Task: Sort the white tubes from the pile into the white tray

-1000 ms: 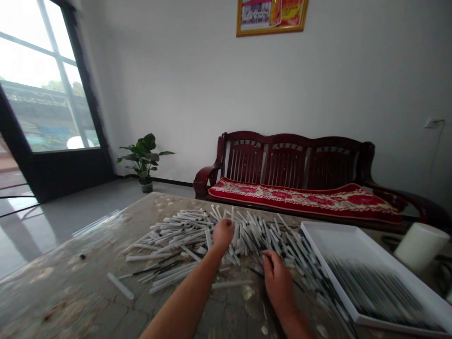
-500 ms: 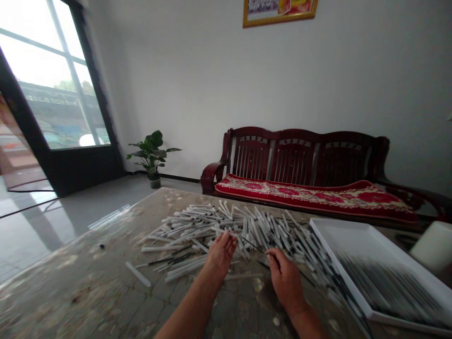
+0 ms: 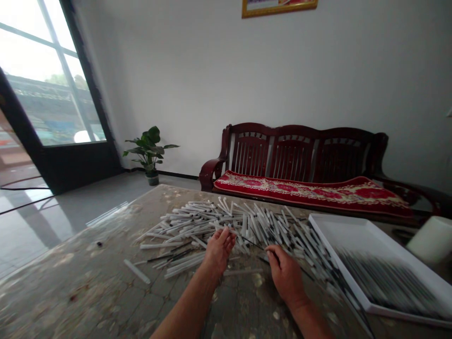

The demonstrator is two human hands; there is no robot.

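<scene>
My left hand [image 3: 218, 250] is closed, its thumb and fingers pinching a whitish plastic tube [image 3: 231, 230] above the front of the pile. In my right hand [image 3: 286, 274], thumb and forefinger grip the near end of a thin black stick [image 3: 254, 244]. The stick slants up and left toward the tube; whether its tip sits inside the tube is too small to tell. Just beyond both hands spreads a heap of white tubes [image 3: 197, 220], many with dark ends. Loose dark sticks [image 3: 173, 256] lie left of my left hand.
A white tray [image 3: 341, 223] at the right holds a row of dark, thin sticks. A white cylinder [image 3: 431, 240] stands beyond it. One loose tube [image 3: 136, 271] lies on the patterned tabletop [image 3: 102, 282]. A wooden bench [image 3: 293, 155] and a potted plant [image 3: 150, 150] are behind.
The view has tilted and shifted slightly, so everything sits a little higher in the picture. Both hands keep nearly the same pose, still holding the tube and the stick.
</scene>
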